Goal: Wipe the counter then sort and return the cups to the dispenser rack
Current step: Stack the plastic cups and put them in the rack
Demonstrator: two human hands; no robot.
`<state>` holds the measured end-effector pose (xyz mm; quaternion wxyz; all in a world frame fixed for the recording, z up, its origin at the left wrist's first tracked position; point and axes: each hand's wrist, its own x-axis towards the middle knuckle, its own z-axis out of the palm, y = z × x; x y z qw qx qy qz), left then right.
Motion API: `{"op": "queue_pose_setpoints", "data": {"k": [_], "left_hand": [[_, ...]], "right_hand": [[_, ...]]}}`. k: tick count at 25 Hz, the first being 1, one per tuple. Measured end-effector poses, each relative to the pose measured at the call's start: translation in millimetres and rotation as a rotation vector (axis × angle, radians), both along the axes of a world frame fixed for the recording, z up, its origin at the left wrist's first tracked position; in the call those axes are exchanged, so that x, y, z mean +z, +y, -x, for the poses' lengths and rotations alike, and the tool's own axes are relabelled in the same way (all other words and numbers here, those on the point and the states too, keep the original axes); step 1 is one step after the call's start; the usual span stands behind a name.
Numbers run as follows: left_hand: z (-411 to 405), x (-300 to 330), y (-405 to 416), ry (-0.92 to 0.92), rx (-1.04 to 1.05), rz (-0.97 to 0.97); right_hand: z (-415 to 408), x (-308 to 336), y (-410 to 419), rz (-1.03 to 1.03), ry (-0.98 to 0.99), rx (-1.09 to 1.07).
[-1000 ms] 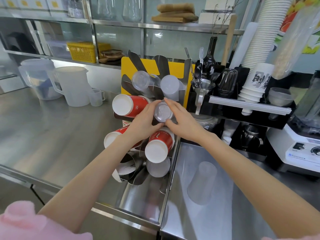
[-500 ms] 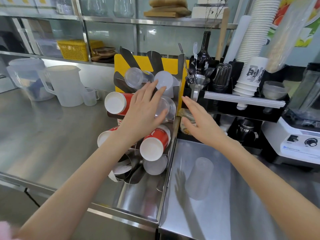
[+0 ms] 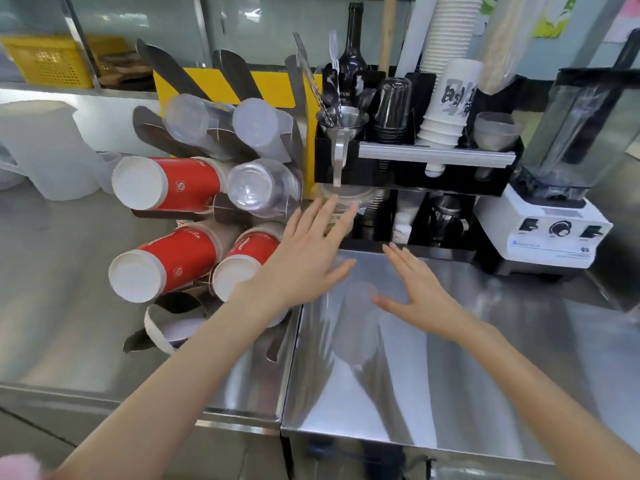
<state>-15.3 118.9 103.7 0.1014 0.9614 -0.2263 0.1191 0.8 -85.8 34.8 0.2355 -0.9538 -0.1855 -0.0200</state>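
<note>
Hovering flat, fingers spread, holding nothing: left hand (image 3: 304, 268) by the dispenser rack (image 3: 221, 188), right hand (image 3: 420, 299) just beside one frosted cup (image 3: 356, 323) lying on the worktop (image 3: 433, 393) near its left edge. Rack holds three red cups (image 3: 173, 183) and three clear ones. Bare steel lies toward the front edge.

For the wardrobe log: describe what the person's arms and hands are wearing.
Both forearms are bare from wrist to the frame's edge, with no sleeve over them. The left hand and right hand carry no gloves, rings, watch or bracelet that can be seen. A blurred bit of pink fabric shows at the lower left corner.
</note>
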Motion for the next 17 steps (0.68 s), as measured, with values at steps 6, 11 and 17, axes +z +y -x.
{"op": "queue_pose_setpoints", "data": {"k": [6,11,17], "left_hand": [[-13.9,-57.3,-28.0,0.329,-0.025,-0.005],[-19.6,-97.2,-38.7,0.523,0.004,0.075],[-16.1,-122.5,-48.9,0.638,0.054,0.315]], "right_hand": [[10.3,-54.8,-19.4,-0.139,0.298,-0.071],[8.1,-91.0,-18.2,-0.191,0.451,-0.096],[13.5,-120.0,-14.2,-0.282,0.539,-0.128]]}}
